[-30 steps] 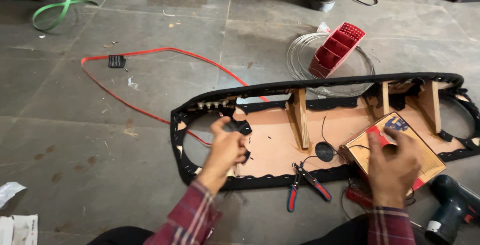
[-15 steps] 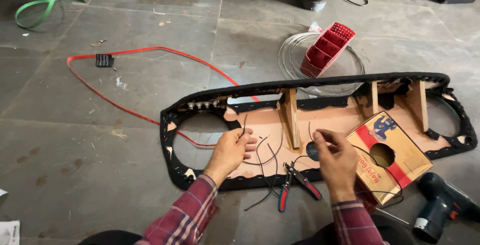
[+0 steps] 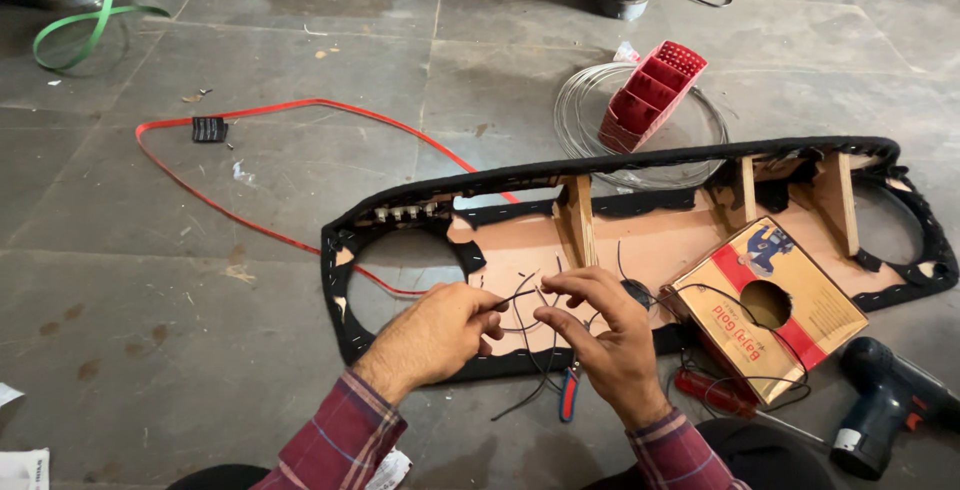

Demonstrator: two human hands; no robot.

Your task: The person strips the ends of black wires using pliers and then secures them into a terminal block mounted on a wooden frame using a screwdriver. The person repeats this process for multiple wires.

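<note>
Both hands pinch thin black wires [image 3: 530, 302] between them: the left hand [image 3: 440, 332] holds one end, the right hand [image 3: 600, 335] the other, above the speaker panel [image 3: 640, 240]; pliers [image 3: 568, 395] lie just below the right hand.

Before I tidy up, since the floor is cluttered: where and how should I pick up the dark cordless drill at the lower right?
Probably by the handle of the cordless drill. It lies on its side on the floor, body toward the cardboard box, handle angled to the lower right. Come from above on the right, clear of the box and the red screwdriver.
</note>
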